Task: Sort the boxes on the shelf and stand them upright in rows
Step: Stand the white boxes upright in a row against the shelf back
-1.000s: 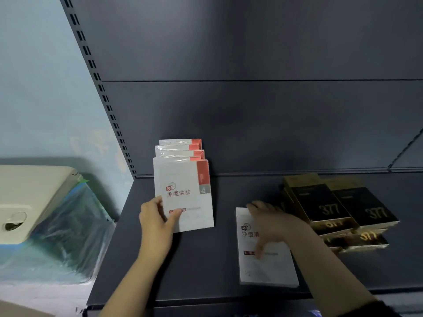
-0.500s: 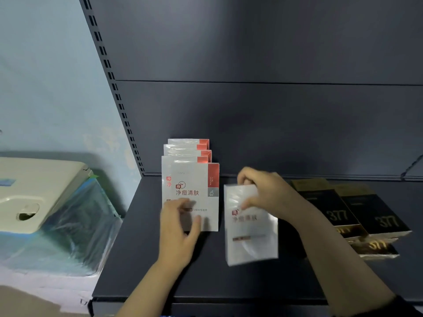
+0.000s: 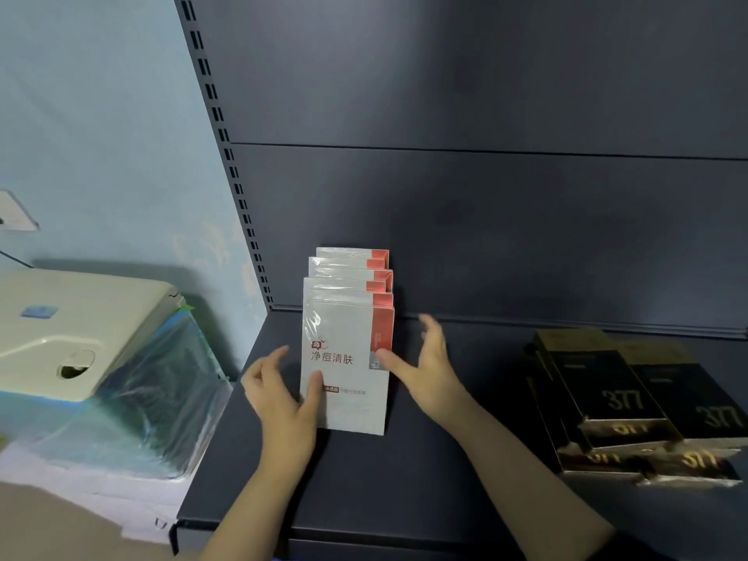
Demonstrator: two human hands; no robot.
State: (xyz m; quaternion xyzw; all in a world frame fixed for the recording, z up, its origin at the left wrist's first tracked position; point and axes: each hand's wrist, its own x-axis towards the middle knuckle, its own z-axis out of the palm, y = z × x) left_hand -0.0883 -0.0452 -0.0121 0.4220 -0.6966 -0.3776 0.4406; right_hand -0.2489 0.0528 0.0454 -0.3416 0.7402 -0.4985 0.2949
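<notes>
The white box [image 3: 346,366] has left the right hand [image 3: 429,370] and stands upright, fronting the row [image 3: 352,263] near the shelf's [image 3: 445,459] left edge. The left hand [image 3: 279,398] and the right flank it, spread open, thumbs touching. The black boxes [image 3: 631,402] lie flat, pending.

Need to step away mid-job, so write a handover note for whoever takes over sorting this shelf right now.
Left hand: open, thumb resting on the front white box.
Right hand: open, thumb touching that box's right edge.
Done: the white boxes stand upright in one row on the shelf, left side.
Left: the black-and-gold boxes lie flat in a pile at right; stand them in rows.
</notes>
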